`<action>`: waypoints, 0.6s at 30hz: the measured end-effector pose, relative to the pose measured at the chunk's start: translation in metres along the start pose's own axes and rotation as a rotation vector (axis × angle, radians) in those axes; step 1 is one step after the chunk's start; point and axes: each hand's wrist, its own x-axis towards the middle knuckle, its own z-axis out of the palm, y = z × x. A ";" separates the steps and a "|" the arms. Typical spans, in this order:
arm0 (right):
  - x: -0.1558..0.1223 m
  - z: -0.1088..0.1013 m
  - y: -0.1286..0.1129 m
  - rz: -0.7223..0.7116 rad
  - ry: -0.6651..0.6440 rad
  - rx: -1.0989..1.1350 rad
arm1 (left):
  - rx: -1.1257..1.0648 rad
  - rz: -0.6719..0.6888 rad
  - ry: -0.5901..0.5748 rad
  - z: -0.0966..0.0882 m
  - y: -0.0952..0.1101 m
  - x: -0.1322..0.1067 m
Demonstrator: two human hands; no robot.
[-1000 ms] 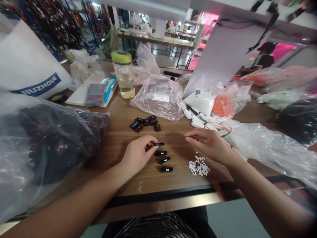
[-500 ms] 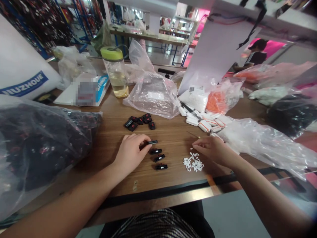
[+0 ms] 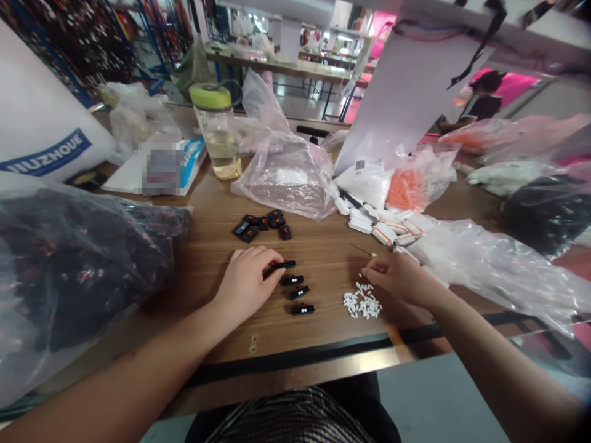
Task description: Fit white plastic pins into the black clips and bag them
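My left hand (image 3: 244,286) pinches a black connector housing (image 3: 286,264) above three more housings (image 3: 296,292) on the counter (image 3: 194,277). My right hand (image 3: 394,278) is pinched narrow just beside small white pieces (image 3: 362,301); I can't tell if it holds anything. Farther off lies a black housing cluster (image 3: 261,225).

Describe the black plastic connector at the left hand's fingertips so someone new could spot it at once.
On the brown wood-grain tabletop, a short column of black connectors runs just left of a small heap of white pieces. The black plastic connector tops that column and, unlike the three below it, is held by the fingers of the left hand.
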 end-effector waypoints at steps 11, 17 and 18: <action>-0.002 0.004 0.010 -0.191 -0.019 0.193 | 0.003 0.005 0.007 0.001 0.000 0.001; -0.004 0.001 0.003 -0.163 0.003 0.067 | 0.005 0.015 0.012 0.002 -0.002 0.001; -0.004 0.001 0.002 -0.140 -0.008 0.068 | 0.004 0.016 0.011 0.002 -0.002 0.001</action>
